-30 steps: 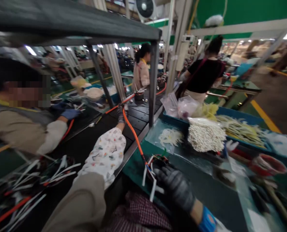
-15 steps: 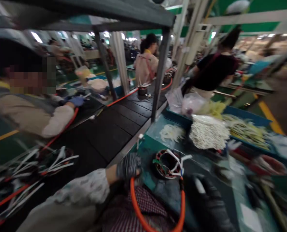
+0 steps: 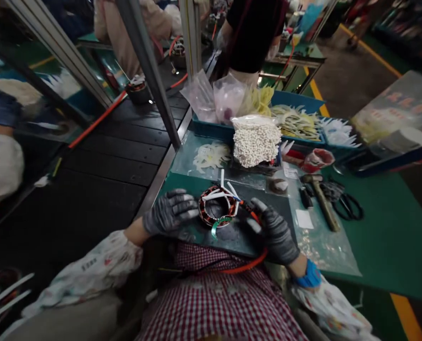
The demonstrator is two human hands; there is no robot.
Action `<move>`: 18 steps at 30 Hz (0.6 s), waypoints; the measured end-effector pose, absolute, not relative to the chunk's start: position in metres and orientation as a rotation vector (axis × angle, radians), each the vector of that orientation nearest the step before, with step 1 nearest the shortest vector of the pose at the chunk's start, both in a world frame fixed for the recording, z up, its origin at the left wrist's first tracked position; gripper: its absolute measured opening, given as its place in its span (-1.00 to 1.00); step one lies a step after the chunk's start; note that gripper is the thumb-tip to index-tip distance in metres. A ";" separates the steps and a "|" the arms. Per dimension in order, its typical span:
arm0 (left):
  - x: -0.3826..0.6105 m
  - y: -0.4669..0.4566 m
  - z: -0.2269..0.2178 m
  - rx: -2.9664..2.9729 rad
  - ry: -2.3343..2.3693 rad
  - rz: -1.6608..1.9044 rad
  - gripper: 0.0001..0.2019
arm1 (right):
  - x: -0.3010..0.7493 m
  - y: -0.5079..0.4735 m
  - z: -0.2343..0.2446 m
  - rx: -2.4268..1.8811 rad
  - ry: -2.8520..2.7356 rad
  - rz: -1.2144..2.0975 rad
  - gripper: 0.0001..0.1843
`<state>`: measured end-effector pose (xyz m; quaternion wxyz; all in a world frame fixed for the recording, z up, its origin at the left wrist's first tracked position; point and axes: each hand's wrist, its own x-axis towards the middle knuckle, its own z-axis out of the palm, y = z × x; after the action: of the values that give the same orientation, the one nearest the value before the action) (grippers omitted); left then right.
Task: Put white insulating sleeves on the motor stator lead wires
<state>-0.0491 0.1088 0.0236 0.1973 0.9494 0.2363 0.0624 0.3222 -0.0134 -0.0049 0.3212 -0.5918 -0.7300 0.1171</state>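
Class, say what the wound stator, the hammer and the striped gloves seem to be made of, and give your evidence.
Wound stator: probably metal wire, perhaps copper, judging by glossy orange-brown windings.
Hammer: dull brownish handle, perhaps wood; blur leaves the head's material open.
Striped gloves: matte knit fabric, apparently, from the close fit and grey banding.

No wording is legible. Reddish characters [image 3: 402, 108], too blurred to read, stand on the clear plastic bag [image 3: 415, 87] beyond and to the right of the right hand [image 3: 276, 232]; a white label [image 3: 291, 171] beyond the same hand bears print too small to read.
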 end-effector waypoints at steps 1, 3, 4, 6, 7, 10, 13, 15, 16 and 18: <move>-0.046 0.118 0.031 2.707 0.584 0.133 -0.61 | 0.319 -0.004 0.000 -1.482 -2.038 0.213 -0.47; -0.032 0.132 0.042 2.772 0.421 0.050 -0.67 | 0.311 0.019 0.012 -1.267 -2.344 0.143 -0.47; -0.024 0.138 0.046 2.778 0.361 0.025 -0.63 | 0.306 0.032 0.017 -1.167 -2.488 0.186 -0.48; -0.009 0.147 0.050 2.762 0.272 -0.015 -0.59 | 0.299 0.059 0.026 -1.000 -2.683 0.329 -0.52; -0.004 0.149 0.051 2.750 0.250 -0.024 -0.60 | 0.297 0.072 0.029 -0.932 -2.739 0.393 -0.56; 0.000 0.146 0.050 2.752 0.266 -0.041 -0.64 | 0.289 0.107 0.034 -0.702 -2.777 0.608 -0.67; -0.009 0.137 0.046 2.815 0.327 -0.024 -0.65 | 0.277 0.132 0.040 -0.540 -2.694 0.821 -0.73; -0.014 0.132 0.041 2.881 0.374 0.006 -0.61 | 0.267 0.143 0.045 -0.519 -2.675 0.859 -0.73; -0.016 0.130 0.039 2.914 0.391 0.023 -0.59 | 0.262 0.146 0.048 -0.536 -2.679 0.851 -0.71; -0.017 0.131 0.034 2.960 0.396 0.058 -0.58 | 0.253 0.149 0.051 -0.657 -2.657 0.801 -0.67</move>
<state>-0.0171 0.1305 0.0337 0.0770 0.9880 0.1323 0.0194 0.2532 0.1494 0.0512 0.1444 -0.2280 -0.9220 0.2778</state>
